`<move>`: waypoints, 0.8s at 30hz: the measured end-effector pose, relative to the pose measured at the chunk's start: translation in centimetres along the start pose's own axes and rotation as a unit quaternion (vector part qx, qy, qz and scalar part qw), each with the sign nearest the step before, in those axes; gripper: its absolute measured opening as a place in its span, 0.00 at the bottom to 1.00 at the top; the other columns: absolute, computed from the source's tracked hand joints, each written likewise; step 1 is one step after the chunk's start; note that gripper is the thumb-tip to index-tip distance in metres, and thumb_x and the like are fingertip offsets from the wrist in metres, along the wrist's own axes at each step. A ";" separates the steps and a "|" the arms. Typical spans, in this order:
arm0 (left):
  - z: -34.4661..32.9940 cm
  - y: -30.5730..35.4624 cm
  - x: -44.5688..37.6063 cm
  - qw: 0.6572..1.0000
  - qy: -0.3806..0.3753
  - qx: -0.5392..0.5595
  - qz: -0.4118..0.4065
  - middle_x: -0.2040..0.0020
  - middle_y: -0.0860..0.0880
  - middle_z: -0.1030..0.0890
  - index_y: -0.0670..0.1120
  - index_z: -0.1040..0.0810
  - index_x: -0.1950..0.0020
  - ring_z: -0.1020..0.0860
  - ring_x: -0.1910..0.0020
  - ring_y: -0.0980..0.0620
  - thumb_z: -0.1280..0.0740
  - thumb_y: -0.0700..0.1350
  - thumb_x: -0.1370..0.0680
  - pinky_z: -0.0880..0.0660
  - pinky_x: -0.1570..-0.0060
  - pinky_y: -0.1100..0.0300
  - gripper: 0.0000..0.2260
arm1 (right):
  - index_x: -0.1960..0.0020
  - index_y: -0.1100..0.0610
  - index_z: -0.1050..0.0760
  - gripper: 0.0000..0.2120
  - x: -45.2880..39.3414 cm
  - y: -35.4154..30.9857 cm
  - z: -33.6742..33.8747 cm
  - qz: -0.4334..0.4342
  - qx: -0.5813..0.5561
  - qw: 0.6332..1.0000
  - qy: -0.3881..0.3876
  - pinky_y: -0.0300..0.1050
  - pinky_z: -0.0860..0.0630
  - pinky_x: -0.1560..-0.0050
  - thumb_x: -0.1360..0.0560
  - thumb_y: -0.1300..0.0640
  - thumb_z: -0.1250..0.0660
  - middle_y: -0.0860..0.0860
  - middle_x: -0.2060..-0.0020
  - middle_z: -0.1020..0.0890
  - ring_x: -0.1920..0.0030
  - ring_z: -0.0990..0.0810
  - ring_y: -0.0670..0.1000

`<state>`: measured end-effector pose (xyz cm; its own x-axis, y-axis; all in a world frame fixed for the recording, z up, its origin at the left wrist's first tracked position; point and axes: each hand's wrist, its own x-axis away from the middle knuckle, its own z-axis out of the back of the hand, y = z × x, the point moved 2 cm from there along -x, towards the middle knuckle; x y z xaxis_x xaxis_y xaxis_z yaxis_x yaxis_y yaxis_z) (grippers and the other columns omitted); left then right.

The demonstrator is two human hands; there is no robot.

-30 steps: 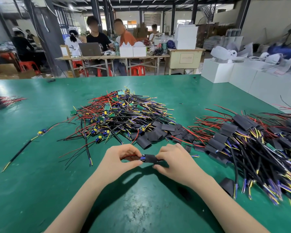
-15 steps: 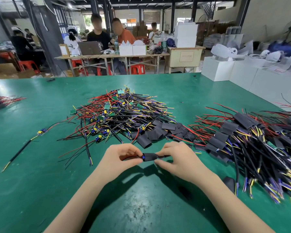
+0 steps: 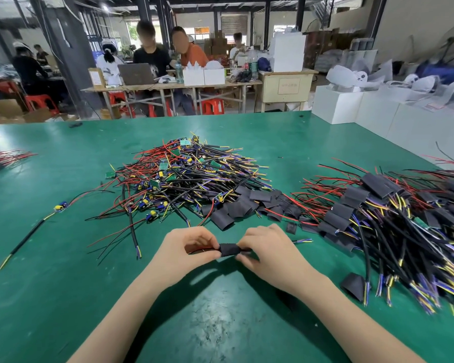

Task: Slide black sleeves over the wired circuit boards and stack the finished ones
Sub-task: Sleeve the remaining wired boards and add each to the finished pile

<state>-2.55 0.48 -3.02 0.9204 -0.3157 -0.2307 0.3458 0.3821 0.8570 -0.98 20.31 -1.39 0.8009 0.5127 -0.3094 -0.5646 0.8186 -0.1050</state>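
Both hands meet low over the near middle of the green table [image 3: 63, 258]. The left hand [image 3: 186, 247] pinches one end of a black sleeve [image 3: 230, 249] between thumb and curled fingers, and the right hand [image 3: 266, 248] pinches the other end; thin wires stick out on either side. Beyond the hands lies the pile of bare wired circuit boards [image 3: 178, 179], with loose empty sleeves [image 3: 244, 205] at its near right edge. To the right sits the stack of finished sleeved boards [image 3: 383, 221]. A single wired board [image 3: 60, 206] lies apart at the left. Far off, a beige cabinet [image 3: 286, 86] carries a label too blurred to read.
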 end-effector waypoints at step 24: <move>6.9 -3.1 0.1 0.904 0.319 -0.245 0.142 0.47 0.41 0.20 0.44 0.18 0.47 0.24 0.44 0.40 0.29 0.38 0.26 0.30 0.43 0.50 0.09 | 0.50 0.64 0.18 0.10 7.5 14.1 9.5 -0.410 0.090 0.808 0.413 0.55 0.31 0.54 0.26 0.62 0.36 0.63 0.51 0.19 0.51 0.26 0.67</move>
<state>-4.79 -6.76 -2.56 0.8485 0.3614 -0.3865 -0.0260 0.7580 0.6517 -1.10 38.18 3.82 0.4431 -0.5078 -0.7388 0.1864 0.8583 -0.4781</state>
